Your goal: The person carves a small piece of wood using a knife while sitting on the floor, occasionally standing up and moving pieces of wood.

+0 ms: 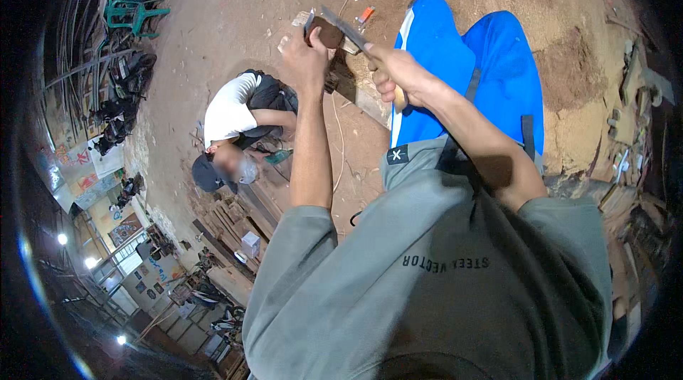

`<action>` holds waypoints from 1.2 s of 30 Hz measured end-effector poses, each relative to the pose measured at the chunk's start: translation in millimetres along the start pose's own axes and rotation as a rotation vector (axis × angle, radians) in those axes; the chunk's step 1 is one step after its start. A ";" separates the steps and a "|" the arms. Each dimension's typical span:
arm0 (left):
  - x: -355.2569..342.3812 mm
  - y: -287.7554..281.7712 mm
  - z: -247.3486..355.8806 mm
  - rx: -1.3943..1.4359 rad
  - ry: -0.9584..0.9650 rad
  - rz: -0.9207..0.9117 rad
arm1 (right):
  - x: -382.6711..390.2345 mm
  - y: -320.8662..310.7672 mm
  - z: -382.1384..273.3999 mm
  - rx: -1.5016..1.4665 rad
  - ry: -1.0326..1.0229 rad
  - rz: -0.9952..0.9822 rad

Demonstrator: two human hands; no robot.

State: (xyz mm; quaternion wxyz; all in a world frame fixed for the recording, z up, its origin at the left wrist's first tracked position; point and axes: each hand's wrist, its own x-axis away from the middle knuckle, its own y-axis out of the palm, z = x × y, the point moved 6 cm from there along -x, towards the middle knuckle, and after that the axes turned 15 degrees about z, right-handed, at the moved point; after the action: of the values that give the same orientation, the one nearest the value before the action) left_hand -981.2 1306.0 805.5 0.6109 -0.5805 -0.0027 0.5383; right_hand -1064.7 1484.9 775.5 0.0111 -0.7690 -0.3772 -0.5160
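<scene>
My right hand (402, 75) is closed around the light wooden handle (400, 100) of a long, dark-bladed knife (347, 27). Its blade slants up and to the left, toward my other hand. My left hand (306, 61) is raised, its fingers bent around a small flat metal piece (309, 22) that stands up between thumb and fingers. The lower part of that piece is hidden by the hand. Just beyond the fingers shows a pale wooden piece (299, 18). A dark brown rounded thing (326, 33) lies between the blade and my left hand; its kind cannot be made out.
A crouching person (238, 113) in a white shirt works to my left. An orange lighter-like object (366, 15) and a thin cable (340, 141) lie on the dirt floor. Planks (231, 227) are stacked lower left; a green chair (134, 16) stands far left. Scrap wood (626, 113) lines the right.
</scene>
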 end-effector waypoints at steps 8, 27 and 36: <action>-5.9 10.2 -14.2 -0.039 -0.026 -0.058 | 50.3 13.4 -45.8 -0.368 -0.273 0.009; -6.5 7.0 -2.9 0.041 -0.113 -0.033 | 2.2 2.2 5.1 0.296 -0.670 0.208; 0.2 -8.1 -11.7 0.148 -0.193 0.041 | -12.9 -4.1 18.7 0.741 -0.436 0.344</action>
State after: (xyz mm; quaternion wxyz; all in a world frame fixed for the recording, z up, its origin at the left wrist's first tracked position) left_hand -968.5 1299.9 807.3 0.6378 -0.4793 -0.0101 0.6029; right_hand -1054.8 1488.1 754.9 0.2913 -0.8551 -0.3965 -0.1632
